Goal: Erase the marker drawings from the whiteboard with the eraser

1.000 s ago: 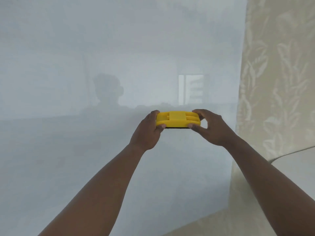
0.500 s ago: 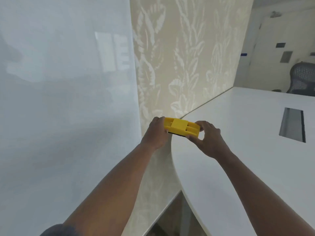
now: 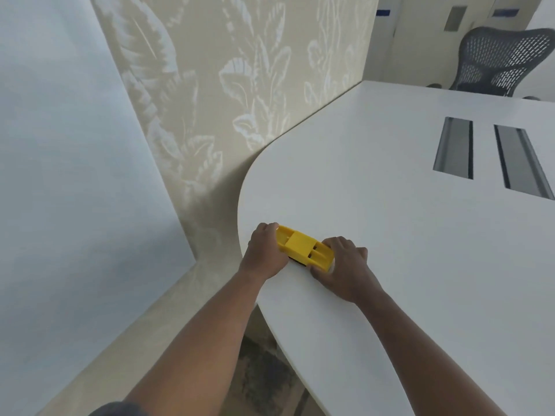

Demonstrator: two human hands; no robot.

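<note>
A yellow eraser (image 3: 304, 247) is held at both ends on the white bench (image 3: 420, 235), just below the centre of the frame.

The eraser is gripped at its left end by the left hand (image 3: 265, 250) and at its right end by the right hand (image 3: 345, 267), the fingers of each being curled around it; its dark underside is turned down to the bench top, near the rounded edge. It is laid at a slant, the left end set farther up the frame than the right. The whiteboard (image 3: 69, 175) is seen along the left side of the frame, its surface plain and pale. A leaf-patterned wall (image 3: 240, 85) fills the upper middle. Two dark slots (image 3: 486, 154) are cut into the bench at the right, and a mesh chair (image 3: 504, 58) is seen in the upper right corner.
</note>
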